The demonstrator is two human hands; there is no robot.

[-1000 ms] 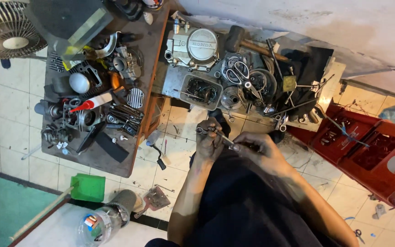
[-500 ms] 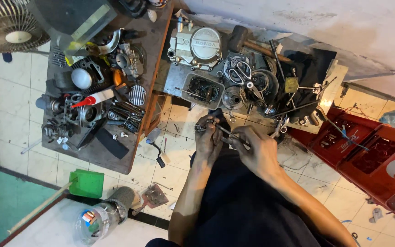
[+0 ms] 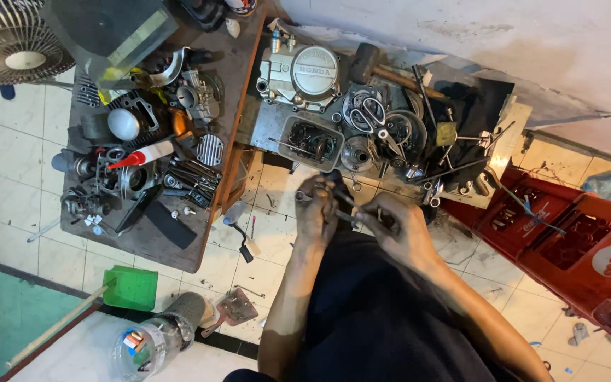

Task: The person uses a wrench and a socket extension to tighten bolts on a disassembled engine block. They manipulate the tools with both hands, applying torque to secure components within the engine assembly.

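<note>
Your left hand is clamped on a small metal part at frame centre; your right hand pinches a thin rod into it. Looks stiff, greasy, slippery; grip the body.

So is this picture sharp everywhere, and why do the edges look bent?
Head view: even indoor light, soft shadows under the wooden bench; the wide lens bows the edges, so the fan and red crates lean outward. The left hand and right hand are slightly soft, and the small metal part between them is hard to make out. Faint glare on the silver engine cover.
</note>
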